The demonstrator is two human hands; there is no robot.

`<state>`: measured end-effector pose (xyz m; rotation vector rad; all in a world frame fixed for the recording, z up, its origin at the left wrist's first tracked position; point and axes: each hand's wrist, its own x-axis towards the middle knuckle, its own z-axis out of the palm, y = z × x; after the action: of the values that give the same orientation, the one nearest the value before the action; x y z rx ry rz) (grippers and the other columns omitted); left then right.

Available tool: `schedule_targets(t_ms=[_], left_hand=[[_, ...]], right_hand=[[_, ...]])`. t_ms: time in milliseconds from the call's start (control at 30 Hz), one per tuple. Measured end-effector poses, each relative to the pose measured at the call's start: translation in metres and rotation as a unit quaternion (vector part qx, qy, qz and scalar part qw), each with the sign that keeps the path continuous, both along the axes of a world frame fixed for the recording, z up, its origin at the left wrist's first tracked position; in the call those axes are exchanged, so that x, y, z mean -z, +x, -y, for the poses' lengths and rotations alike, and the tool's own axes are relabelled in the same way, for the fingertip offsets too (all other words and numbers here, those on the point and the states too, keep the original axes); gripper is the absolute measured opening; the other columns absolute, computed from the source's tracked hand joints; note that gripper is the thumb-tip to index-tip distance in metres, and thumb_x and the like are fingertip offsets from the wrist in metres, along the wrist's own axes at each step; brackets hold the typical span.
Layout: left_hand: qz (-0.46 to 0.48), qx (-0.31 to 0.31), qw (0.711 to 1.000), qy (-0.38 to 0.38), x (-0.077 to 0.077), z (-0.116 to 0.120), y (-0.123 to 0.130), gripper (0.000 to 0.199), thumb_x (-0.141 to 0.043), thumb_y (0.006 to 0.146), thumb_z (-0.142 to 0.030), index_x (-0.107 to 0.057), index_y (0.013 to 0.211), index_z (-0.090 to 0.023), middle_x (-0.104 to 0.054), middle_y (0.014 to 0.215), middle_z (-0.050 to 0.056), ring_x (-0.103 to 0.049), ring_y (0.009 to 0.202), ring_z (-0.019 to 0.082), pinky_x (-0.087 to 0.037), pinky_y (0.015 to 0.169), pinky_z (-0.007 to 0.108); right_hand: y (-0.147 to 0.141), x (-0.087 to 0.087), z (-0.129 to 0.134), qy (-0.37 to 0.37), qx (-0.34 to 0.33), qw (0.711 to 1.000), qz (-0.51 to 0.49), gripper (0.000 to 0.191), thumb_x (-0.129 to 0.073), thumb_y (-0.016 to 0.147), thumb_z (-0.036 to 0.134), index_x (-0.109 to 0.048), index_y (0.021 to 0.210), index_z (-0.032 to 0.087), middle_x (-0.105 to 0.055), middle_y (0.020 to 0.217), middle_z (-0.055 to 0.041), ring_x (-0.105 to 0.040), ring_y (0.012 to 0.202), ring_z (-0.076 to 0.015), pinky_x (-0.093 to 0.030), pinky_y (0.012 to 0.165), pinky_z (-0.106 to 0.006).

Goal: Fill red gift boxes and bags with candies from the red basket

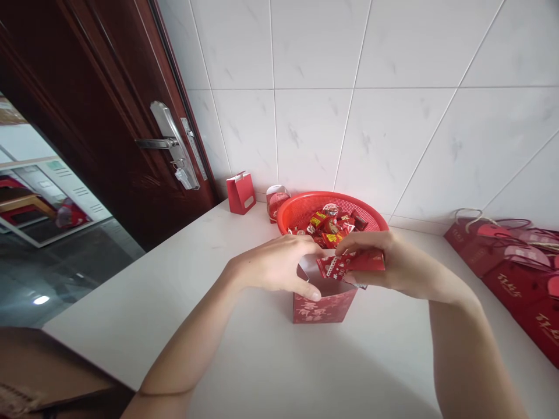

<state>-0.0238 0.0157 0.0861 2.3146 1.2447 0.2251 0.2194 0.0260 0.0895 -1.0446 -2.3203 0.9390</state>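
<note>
An open red gift box (324,308) with pale printed characters stands upright on the white counter, its white inside showing. My left hand (273,266) curves round the box's left upper edge, thumb at the front rim and fingers at the far side. In my right hand (395,265) is a red candy packet (334,267) with white print, held over the box's opening. A second plain red piece shows between those fingers; its kind is unclear. Just behind both hands, a red plastic basket (299,203) holds several wrapped candies (334,226), mostly red and yellow.
On the white counter (183,302), a small red box (241,193) and a red-and-white container (276,202) stand by the tiled wall. Red gift bags (502,273) with cord handles line the right side. A dark door (109,75) and a cardboard box (48,372) are at left.
</note>
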Motion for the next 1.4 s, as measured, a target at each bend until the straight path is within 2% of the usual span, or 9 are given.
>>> schedule_targets(t_ms=[100,267,367,533,633,867,1100,1233,1400], left_hand=[[-0.002,0.001,1.000,-0.011,-0.001,0.001,0.000,0.054,-0.082,0.073,-0.045,-0.067,0.121,-0.025,-0.067,0.115,0.003,-0.062,0.107,0.026,-0.046,0.081,0.030],[-0.007,0.004,1.000,-0.007,-0.002,0.001,0.001,0.051,-0.082,0.074,-0.042,-0.067,0.121,-0.027,-0.067,0.116,0.002,-0.061,0.110,0.026,-0.044,0.082,0.030],[-0.003,0.005,1.000,-0.012,-0.002,0.000,0.001,0.051,-0.083,0.074,-0.041,-0.066,0.120,-0.026,-0.067,0.118,0.002,-0.061,0.111,0.026,-0.044,0.082,0.030],[0.009,0.013,1.000,-0.008,-0.002,0.000,0.001,0.047,-0.082,0.074,-0.040,-0.068,0.116,-0.026,-0.067,0.118,0.002,-0.061,0.111,0.027,-0.045,0.083,0.030],[0.009,0.017,1.000,-0.002,-0.002,0.000,0.001,0.047,-0.082,0.074,-0.041,-0.068,0.117,-0.026,-0.068,0.118,0.003,-0.062,0.112,0.027,-0.046,0.084,0.031],[0.015,0.007,1.000,-0.014,0.002,-0.002,-0.001,0.062,-0.082,0.073,-0.045,-0.063,0.129,-0.025,-0.064,0.132,0.006,-0.061,0.118,0.029,-0.048,0.089,0.032],[0.007,0.009,1.000,-0.010,0.001,-0.001,0.000,0.048,-0.081,0.074,-0.045,-0.066,0.113,-0.022,-0.068,0.119,0.005,-0.064,0.108,0.028,-0.048,0.080,0.031],[0.009,-0.003,1.000,-0.022,0.003,-0.002,-0.002,0.057,-0.080,0.074,-0.049,-0.064,0.124,-0.025,-0.064,0.129,0.006,-0.064,0.111,0.029,-0.049,0.085,0.033],[0.026,0.010,0.999,-0.019,0.006,-0.004,-0.004,0.063,-0.082,0.073,-0.049,-0.064,0.128,-0.024,-0.064,0.134,0.007,-0.062,0.116,0.030,-0.049,0.091,0.035]], right_hand=[[-0.003,0.003,0.001,0.034,-0.015,0.999,0.023,0.024,-0.069,0.084,0.024,-0.077,0.106,0.027,-0.078,0.094,-0.0013,-0.071,0.077,-0.0198,-0.056,0.064,-0.029],[-0.006,0.007,0.002,0.056,-0.068,0.996,0.032,0.026,-0.063,0.090,0.021,-0.079,0.108,0.031,-0.079,0.107,-0.0004,-0.073,0.089,-0.0208,-0.056,0.074,-0.029],[-0.007,0.007,0.003,0.088,-0.078,0.992,0.033,0.028,-0.061,0.091,0.018,-0.079,0.108,0.030,-0.078,0.104,-0.0019,-0.072,0.086,-0.0193,-0.055,0.074,-0.029],[-0.010,0.007,0.005,0.147,-0.080,0.984,0.059,0.032,-0.056,0.089,0.012,-0.080,0.103,0.028,-0.075,0.088,-0.0031,-0.066,0.070,-0.0167,-0.049,0.063,-0.028],[-0.010,0.006,0.006,0.126,-0.079,0.988,0.046,0.032,-0.055,0.088,0.009,-0.079,0.101,0.027,-0.077,0.090,-0.0021,-0.068,0.073,-0.0173,-0.051,0.064,-0.028],[-0.007,-0.006,0.010,0.091,-0.023,0.995,-0.034,0.011,-0.066,0.087,0.026,-0.077,0.091,0.024,-0.078,0.091,-0.0027,-0.072,0.080,-0.0209,-0.056,0.069,-0.030],[-0.016,0.007,0.005,0.091,-0.037,0.995,-0.035,0.024,-0.058,0.089,0.019,-0.078,0.100,0.026,-0.079,0.097,-0.0028,-0.072,0.082,-0.0212,-0.058,0.074,-0.032],[-0.015,0.007,0.006,0.064,0.001,0.997,-0.041,0.020,-0.061,0.092,0.028,-0.073,0.108,0.025,-0.077,0.096,-0.0045,-0.071,0.074,-0.0200,-0.056,0.061,-0.031],[-0.014,0.001,0.009,-0.074,0.047,0.981,-0.172,0.038,-0.072,0.084,0.048,-0.050,0.103,0.024,-0.070,0.084,-0.0029,-0.070,0.063,-0.0206,-0.054,0.043,-0.027]])
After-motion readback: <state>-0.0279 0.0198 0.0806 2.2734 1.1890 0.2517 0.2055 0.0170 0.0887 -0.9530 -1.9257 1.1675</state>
